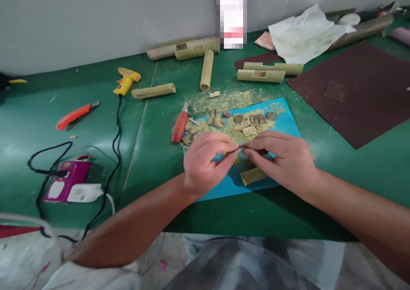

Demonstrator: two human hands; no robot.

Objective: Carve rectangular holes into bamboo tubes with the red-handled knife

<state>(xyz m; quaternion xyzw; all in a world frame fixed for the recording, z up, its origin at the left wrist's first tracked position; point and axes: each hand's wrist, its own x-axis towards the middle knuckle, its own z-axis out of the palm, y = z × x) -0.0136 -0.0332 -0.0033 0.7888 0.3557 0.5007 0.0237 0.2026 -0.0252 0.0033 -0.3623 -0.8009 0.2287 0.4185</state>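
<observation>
My left hand (pixel 208 162) and my right hand (pixel 283 159) meet fingertip to fingertip above a blue sheet (pixel 221 187). Both are closed in a pinch on something small between them, too hidden to name. A short bamboo piece (pixel 253 176) lies on the sheet, partly under my right hand. Behind my fingers, several wood chips (pixel 248 130) and greenish shavings (pixel 235 130) are scattered. A red-handled knife (pixel 180 125) rests at the sheet's left edge, its blade pointing away from me.
Bamboo tubes (pixel 206 70) lie toward the back. On the left are a yellow glue gun (pixel 125 81), an orange cutter (pixel 75 116) and a purple power strip (pixel 68 181) with cords. A brown sheet (pixel 358 93) and white cloth (pixel 303 33) lie right.
</observation>
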